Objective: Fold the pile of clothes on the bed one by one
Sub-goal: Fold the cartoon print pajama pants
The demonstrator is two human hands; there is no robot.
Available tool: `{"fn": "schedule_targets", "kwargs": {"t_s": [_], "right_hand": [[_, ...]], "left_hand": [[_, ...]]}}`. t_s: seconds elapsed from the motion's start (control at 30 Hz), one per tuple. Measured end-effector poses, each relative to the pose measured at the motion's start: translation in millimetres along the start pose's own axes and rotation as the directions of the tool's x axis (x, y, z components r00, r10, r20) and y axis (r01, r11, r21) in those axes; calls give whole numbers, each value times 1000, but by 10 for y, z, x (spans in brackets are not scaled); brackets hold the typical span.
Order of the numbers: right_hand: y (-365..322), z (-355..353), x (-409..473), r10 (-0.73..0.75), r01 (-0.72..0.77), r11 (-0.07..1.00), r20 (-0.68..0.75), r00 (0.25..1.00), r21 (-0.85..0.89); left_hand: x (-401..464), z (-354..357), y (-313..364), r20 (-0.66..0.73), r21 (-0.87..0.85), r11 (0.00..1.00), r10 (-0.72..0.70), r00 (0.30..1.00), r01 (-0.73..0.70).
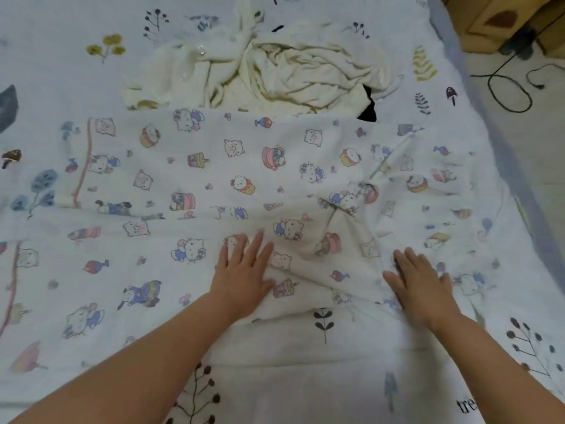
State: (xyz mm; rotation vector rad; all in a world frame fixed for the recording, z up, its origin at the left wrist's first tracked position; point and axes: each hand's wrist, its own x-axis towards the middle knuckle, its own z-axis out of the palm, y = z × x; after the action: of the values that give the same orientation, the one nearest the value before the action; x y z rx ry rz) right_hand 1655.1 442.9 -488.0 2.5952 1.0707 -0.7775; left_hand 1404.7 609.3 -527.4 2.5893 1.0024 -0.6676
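From the head camera, the only view I have, I look down on both of my hands lying flat on the cartoon-print garment (232,185), which is spread across the bed sheet (305,371). My left hand (243,275) has its fingers straight and slightly fanned, palm down, pressing the cloth near its near hem; it grips nothing. My right hand (423,286) lies the same way, fingers straight and pointing up and left, flat on the fabric at the garment's near right portion, also holding nothing. The garment's long axis runs side to side, crossing in front of both hands, with most of its length stretching away to the left of my left hand. Between the two hands and just beyond my fingertips, a ridge of bunched folds (342,221) rises toward the far right; I judge that this is what the next smoothing stroke has to flatten, and my right hand is the nearer one to it. Farther ahead of both hands, past the garment's far edge, the cream pile of clothes (275,68) waits crumpled, with a black item (368,110) peeking out at its right, touching the garment's far edge.
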Motion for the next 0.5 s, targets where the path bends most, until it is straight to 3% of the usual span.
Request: {"fn": "schedule_targets", "kwargs": {"t_s": [0.07, 0.13, 0.23, 0.37, 0.43, 0.5], "right_hand": [[183, -94, -49, -56, 77, 992, -197, 979, 102], [367, -147, -106, -28, 80, 986, -334, 942, 143], [684, -246, -143, 155, -88, 981, -425, 892, 174], [1067, -405, -121, 439, -331, 863, -246, 864, 381], [1244, -406, -19, 443, -392, 867, -115, 889, 309], [1353, -370, 70, 365, -345, 913, -56, 929, 216]], "left_hand": [[-13, -94, 98, -64, -45, 999, -34, 997, 31], [-60, -199, 264, -244, -117, 993, -14, 970, -15], [-108, -188, 594, -458, -157, 950, 174, 872, -272], [-95, -191, 1060, -552, -24, 846, 433, 713, -533], [-49, -131, 1196, -534, 37, 811, 509, 675, -583], [1, -94, 1254, -477, 89, 815, 540, 694, -573]]}}
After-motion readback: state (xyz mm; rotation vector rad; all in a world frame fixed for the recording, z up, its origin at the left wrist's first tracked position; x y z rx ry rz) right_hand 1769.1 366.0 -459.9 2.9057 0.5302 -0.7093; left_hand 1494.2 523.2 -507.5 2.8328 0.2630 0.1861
